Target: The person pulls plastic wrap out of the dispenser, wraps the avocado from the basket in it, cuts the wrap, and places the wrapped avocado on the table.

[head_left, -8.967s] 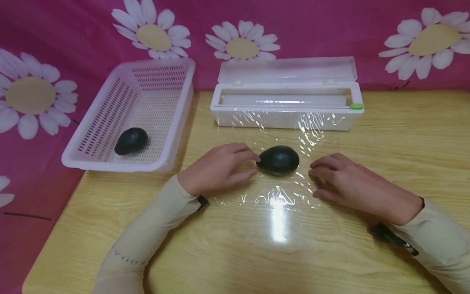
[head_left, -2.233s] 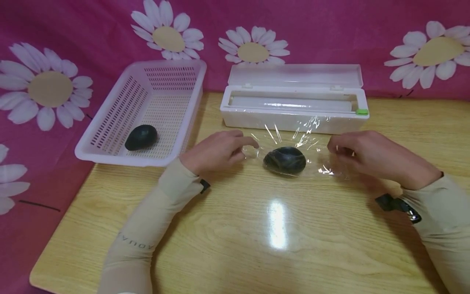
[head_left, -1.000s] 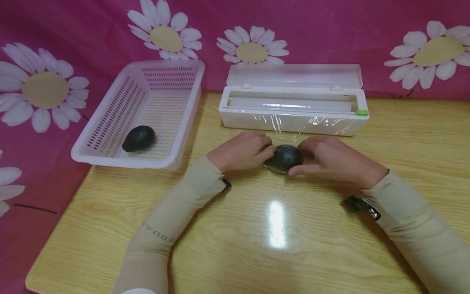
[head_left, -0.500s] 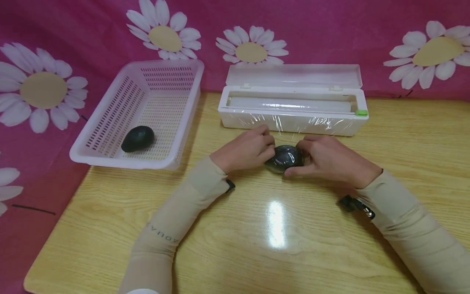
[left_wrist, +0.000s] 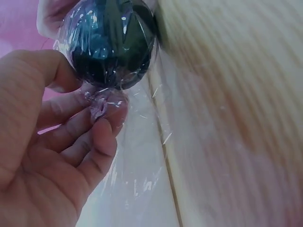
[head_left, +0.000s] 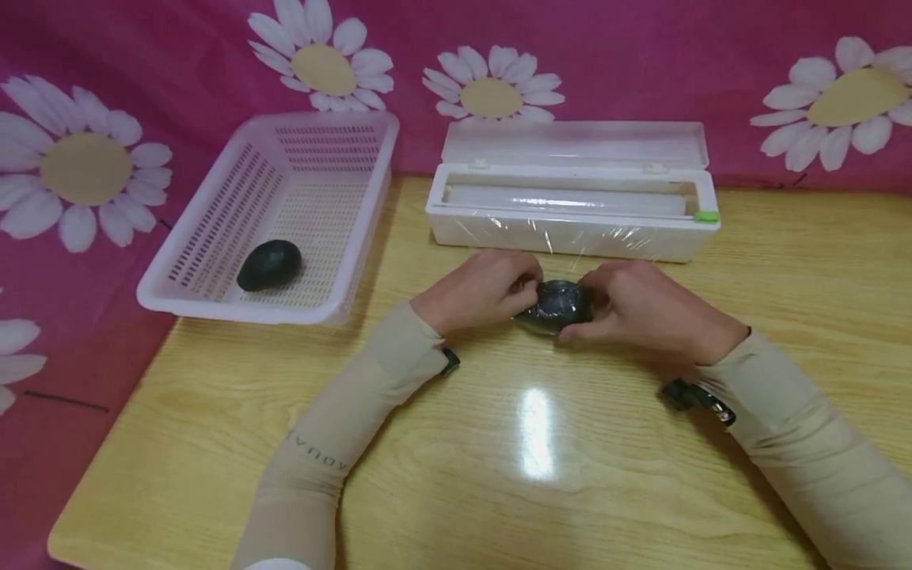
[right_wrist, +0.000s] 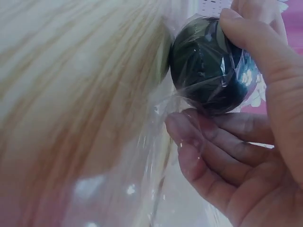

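We judge the dark fruit (head_left: 559,307), toward the far edge of the surface (head_left: 641,475), firm but slippery, best held by its ends, where our left fingers (left_wrist: 103,135) pinch twisted film (left_wrist: 98,109) and our right fingers (right_wrist: 201,175) curl round the fruit.

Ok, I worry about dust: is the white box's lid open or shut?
Open: the lid stands raised behind the box, exposing the roll.

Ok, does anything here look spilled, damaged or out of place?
Nothing stands out: the film-wrapped dark fruit shows no visible damage, the other one lies in the basket, and the white box sits upright, lid open.
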The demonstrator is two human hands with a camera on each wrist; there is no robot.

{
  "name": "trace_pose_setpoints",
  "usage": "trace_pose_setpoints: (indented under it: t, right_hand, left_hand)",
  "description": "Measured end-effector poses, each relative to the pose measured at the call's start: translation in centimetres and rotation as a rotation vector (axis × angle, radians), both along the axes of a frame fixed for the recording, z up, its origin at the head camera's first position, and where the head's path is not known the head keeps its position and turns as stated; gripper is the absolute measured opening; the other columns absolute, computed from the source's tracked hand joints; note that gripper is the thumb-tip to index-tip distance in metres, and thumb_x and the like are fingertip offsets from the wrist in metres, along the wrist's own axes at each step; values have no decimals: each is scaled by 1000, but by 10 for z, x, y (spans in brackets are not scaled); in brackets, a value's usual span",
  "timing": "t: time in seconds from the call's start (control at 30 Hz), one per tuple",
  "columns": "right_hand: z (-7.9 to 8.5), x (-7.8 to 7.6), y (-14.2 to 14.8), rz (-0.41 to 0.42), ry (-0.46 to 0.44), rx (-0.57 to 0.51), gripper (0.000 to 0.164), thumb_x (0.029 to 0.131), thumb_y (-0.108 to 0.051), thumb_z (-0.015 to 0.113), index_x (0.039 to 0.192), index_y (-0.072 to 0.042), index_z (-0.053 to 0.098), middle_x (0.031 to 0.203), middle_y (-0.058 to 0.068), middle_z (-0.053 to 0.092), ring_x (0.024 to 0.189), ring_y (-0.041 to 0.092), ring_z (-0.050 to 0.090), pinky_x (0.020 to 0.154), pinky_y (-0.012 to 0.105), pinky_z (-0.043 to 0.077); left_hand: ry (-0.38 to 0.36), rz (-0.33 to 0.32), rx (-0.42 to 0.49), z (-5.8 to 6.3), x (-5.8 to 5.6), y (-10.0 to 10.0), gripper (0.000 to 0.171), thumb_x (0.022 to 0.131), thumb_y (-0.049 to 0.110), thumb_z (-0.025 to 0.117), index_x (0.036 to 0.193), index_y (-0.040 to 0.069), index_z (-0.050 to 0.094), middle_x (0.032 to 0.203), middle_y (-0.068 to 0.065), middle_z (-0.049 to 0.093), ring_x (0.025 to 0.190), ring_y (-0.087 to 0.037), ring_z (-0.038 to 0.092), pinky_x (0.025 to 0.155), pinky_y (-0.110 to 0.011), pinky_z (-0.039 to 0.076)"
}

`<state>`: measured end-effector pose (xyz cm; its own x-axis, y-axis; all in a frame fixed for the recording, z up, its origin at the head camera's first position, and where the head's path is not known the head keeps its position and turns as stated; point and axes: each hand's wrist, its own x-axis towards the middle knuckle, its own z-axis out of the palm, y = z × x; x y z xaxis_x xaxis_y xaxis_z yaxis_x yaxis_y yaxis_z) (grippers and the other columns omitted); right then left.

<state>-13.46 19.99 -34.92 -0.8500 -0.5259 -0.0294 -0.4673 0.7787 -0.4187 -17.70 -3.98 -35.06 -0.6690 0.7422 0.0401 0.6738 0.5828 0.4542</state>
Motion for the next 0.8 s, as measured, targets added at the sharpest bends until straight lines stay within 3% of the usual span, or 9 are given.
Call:
trace_pose_setpoints:
  t: [0.17, 0.27, 0.43, 0.6, 0.73, 0.8]
  right_hand:
    - [1, 1, 1, -9, -30, -28, 70, 75, -48, 91, 126, -11, 59, 87, -1, 74, 72, 8, 64, 75, 31, 57]
    - [1, 1, 1, -1, -15, -32, 71, 76, -49, 90, 126, -13, 55, 86, -1, 73, 70, 9, 62, 71, 30, 56]
    - [-1, 0, 2, 35, 59, -5, 58, 81, -51, 86, 118, -14, 63, 80, -3, 63, 69, 10, 55, 63, 25, 45]
    - [-1, -1, 4, 43, 65, -14, 56, 84, -49, 84, 124, -13, 67, 91, -3, 67, 78, 11, 56, 70, 28, 47]
    - [-3, -2, 5, 57, 57, -43, 55, 84, -48, 84, 128, -18, 68, 95, -5, 69, 80, 10, 57, 73, 28, 49]
    - [-4, -3, 6, 63, 53, -48, 48, 85, -48, 83, 121, -20, 70, 93, -6, 69, 78, 9, 57, 71, 26, 49]
  left_hand:
    - [-28, -1, 1, 2, 2, 2, 34, 105, 24, 53, 135, 9, 59, 106, -2, 72, 90, -11, 63, 87, -27, 54]
    - [-15, -29, -29, 3, 4, 2, 43, 105, 41, 55, 139, 15, 55, 115, 0, 73, 94, -9, 64, 91, -27, 55]
    - [13, -81, -72, 2, 8, 3, 74, 88, 62, 73, 145, 22, 49, 127, 1, 71, 107, -9, 65, 98, -28, 54]
    - [-5, -102, -67, 2, 9, 2, 96, 78, 56, 85, 156, 28, 35, 134, 1, 70, 117, -9, 66, 107, -30, 52]
    - [18, -136, -103, 4, 10, 0, 87, 87, 47, 81, 159, 38, 33, 127, 2, 72, 113, -9, 66, 106, -31, 52]
    - [35, -148, -118, 4, 10, 0, 82, 89, 45, 80, 158, 38, 37, 127, 2, 72, 112, -11, 66, 104, -32, 53]
